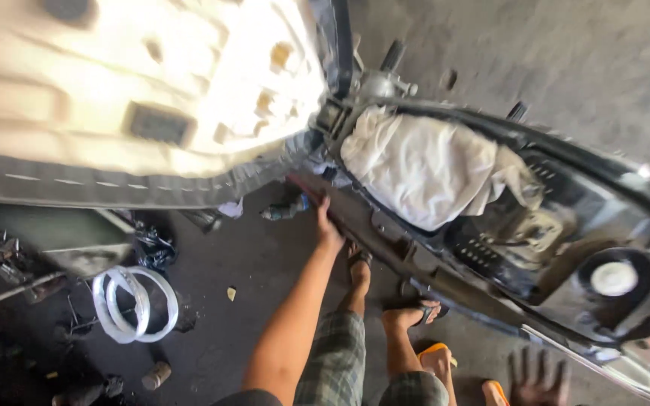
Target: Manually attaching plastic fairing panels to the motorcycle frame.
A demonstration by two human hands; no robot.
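At frame centre, the left hand (328, 225) presses flat, fingers together, against the scooter's underseat compartment (566, 225) beside a white cloth (423, 169); the right hand's (539, 376) blurred fingers spread apart, lower right.

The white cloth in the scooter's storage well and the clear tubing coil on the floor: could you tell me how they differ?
The white cloth is opaque and lies crumpled in a heap inside the scooter's open compartment; the clear tubing coil is see-through and looped in neat rings. The cloth sits up in the scooter, the coil down on the dark floor. Neither is touched by a hand.
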